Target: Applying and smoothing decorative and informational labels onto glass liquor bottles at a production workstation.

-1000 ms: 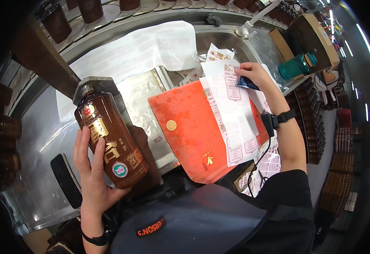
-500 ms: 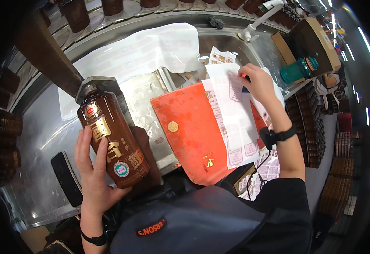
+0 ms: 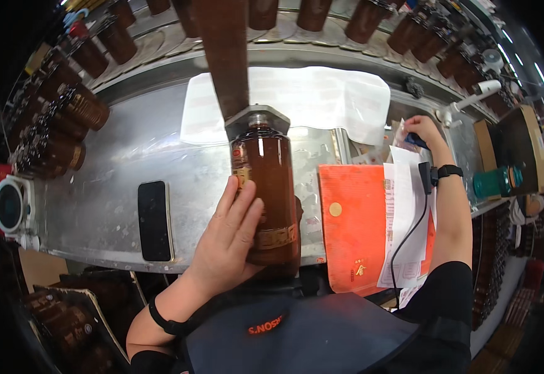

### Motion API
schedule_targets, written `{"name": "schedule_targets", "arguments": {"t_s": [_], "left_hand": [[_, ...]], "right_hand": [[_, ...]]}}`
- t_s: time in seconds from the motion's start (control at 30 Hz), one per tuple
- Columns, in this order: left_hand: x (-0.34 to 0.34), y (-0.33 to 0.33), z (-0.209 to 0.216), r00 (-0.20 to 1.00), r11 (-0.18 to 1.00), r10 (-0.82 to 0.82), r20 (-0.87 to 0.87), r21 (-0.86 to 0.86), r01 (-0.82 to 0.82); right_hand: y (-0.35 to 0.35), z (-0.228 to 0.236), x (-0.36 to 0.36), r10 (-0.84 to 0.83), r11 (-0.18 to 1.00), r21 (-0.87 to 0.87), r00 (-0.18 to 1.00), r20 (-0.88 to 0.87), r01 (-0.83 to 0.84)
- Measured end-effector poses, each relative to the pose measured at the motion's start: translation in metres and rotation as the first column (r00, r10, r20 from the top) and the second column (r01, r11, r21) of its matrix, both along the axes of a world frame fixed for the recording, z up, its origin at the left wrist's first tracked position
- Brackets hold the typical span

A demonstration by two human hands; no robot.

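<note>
A brown glass bottle [image 3: 269, 187] with gold markings lies in a holder [image 3: 238, 121] with a grey angular end piece at its neck. Its decorated front faces left, so a plain brown side shows. My left hand [image 3: 228, 227] is closed round the bottle's left side, fingers flat along it, thumb hidden. Beyond the white label sheets [image 3: 407, 206], my right hand [image 3: 426, 131] pinches a small pale piece, seemingly a label [image 3: 400, 129]. A dark blue item [image 3: 416, 140] shows under that hand; its kind is unclear. The sheets rest on an orange-red folder [image 3: 353, 218].
A black phone [image 3: 153, 221] lies on the metal bench [image 3: 110, 181]. White backing sheet [image 3: 309, 93] covers the bench's far part. Brown bottles stand at left [image 3: 79, 109] and along the far conveyor [image 3: 178, 47]. A teal jar [image 3: 496, 182] and cardboard box [image 3: 527, 149] are at right.
The bottle has rolled so its front has turned to the left. My right hand has left the upper label sheet and pinches a small piece beyond it. The view has swung left.
</note>
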State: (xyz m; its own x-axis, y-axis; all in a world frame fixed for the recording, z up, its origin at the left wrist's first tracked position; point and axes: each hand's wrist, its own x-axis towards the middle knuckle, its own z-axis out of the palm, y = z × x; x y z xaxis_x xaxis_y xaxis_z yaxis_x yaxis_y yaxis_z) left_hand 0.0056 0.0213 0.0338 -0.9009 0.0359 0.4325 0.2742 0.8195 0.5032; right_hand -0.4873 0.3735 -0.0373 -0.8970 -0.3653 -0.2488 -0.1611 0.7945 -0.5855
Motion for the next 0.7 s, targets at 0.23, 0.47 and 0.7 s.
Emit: {"name": "schedule_targets", "arguments": {"t_s": [0.23,0.47,0.7], "left_hand": [[0.002,-0.005,-0.002,0.994,0.979,0.046,0.100,0.191,-0.065],[-0.004,-0.015,-0.021,0.995,0.930,-0.043,0.085,0.366,0.009],[-0.003,-0.033,-0.011,0.948,0.826,-0.250,0.198,0.555,0.102]], "right_hand": [[-0.034,0.022,0.018,0.166,0.983,0.139,0.918,-0.361,-0.123],[-0.148,0.148,0.215,0.377,0.873,-0.183,0.863,-0.336,-0.452],[-0.187,0.209,0.317,0.578,0.633,-0.529,0.800,-0.163,-0.565]]}}
